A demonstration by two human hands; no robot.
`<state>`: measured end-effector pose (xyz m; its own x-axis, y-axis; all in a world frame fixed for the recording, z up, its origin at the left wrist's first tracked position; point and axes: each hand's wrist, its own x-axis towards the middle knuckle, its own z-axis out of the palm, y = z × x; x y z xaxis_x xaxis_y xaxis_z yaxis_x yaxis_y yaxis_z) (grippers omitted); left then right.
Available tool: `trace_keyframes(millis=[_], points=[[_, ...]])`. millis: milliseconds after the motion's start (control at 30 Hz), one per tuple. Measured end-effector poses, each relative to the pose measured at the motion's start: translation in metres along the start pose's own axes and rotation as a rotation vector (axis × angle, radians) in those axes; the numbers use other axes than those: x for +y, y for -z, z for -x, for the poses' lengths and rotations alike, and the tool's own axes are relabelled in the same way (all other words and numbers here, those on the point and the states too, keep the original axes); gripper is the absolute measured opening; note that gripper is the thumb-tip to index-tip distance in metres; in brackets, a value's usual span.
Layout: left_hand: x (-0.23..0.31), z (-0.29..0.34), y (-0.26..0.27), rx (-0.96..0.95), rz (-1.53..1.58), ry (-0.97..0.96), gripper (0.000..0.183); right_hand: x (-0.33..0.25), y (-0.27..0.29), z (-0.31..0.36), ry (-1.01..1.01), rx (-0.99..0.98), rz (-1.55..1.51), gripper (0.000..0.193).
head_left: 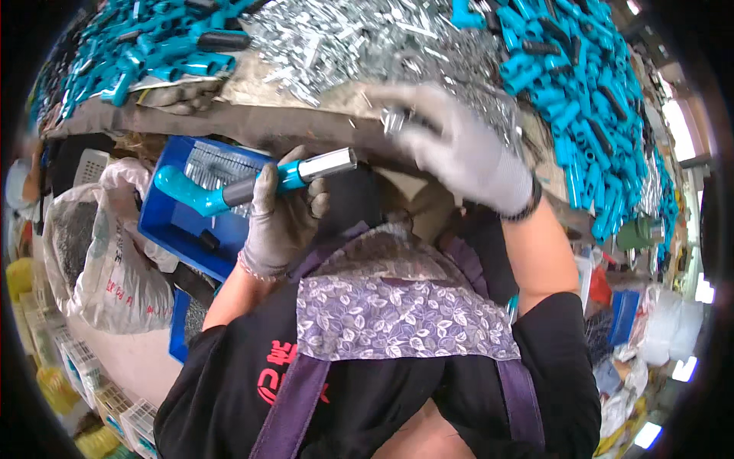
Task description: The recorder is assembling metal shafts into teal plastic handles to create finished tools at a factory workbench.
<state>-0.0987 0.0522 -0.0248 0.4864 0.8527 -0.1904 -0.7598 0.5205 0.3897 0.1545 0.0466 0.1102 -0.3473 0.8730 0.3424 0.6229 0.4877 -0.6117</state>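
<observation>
My left hand (279, 226), in a pale work glove, is closed around a bent teal plastic handle (191, 191) with a dark grey grip band. A shiny metal tube (329, 163) sticks out of its far right end. Higher up and to the right, my gloved right hand (462, 149) hangs at the bench edge, smeared by motion. Between its thumb and fingers sits a short shiny metal piece (394, 121), whose exact kind I cannot make out. The two hands are apart.
Loose metal parts (359, 38) cover the middle of the bench. Teal handles lie heaped at the left (160, 46) and right (577, 115). A blue bin (157, 222) with metal pieces stands below the bench edge, beside a white woven sack (126, 283). A glove (180, 98) lies on the bench.
</observation>
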Motion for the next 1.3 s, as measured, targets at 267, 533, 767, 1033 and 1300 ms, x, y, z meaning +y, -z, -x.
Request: trace_keyframes(millis=[267, 533, 767, 1033, 1300], points=[[-0.04, -0.007, -0.024, -0.167, -0.335, 0.199, 0.064, -0.002, -0.053, 0.117, -0.188, 0.431, -0.155, 0.027], [-0.081, -0.009, -0.04, -0.418, -0.647, 0.239, 0.048, -0.015, -0.055, 0.156, -0.514, 0.419, -0.277, 0.031], [-0.09, -0.006, -0.032, -0.432, -0.717, 0.131, 0.03, -0.006, -0.062, 0.173, -0.574, 0.347, -0.855, 0.036], [-0.098, -0.007, -0.018, -0.524, -0.783, -0.108, 0.026, -0.007, -0.049, 0.168, -0.9, 0.194, -0.94, 0.025], [-0.083, 0.007, -0.048, -0.27, -0.454, 0.321, 0.049, 0.032, -0.048, 0.146, 0.478, 0.389, 0.364, 0.03]])
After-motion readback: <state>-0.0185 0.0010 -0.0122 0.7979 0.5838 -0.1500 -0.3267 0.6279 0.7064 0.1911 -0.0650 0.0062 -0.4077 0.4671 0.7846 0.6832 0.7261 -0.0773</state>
